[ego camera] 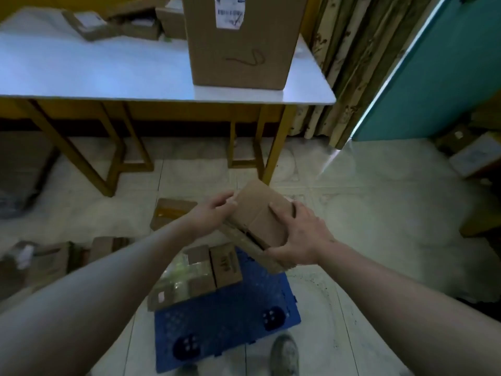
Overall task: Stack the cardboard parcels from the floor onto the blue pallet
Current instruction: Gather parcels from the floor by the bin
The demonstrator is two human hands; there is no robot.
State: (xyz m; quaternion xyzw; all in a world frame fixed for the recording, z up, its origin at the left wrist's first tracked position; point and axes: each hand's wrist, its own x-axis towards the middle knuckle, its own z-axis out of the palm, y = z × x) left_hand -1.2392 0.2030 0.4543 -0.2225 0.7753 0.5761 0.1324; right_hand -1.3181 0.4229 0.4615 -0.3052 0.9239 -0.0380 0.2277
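I hold a flat cardboard parcel tilted in the air above the far end of the blue pallet. My left hand grips its left edge and my right hand grips its near right corner, thumb on top. On the pallet's far left part lie two parcels: a taped one and a smaller brown one beside it. Another parcel lies on the floor beyond the pallet, partly hidden by my left arm.
A white table with yellow legs stands ahead, bearing a tall carton and small boxes. More boxes lie on the floor at left and far right. My shoe is beside the pallet's near edge.
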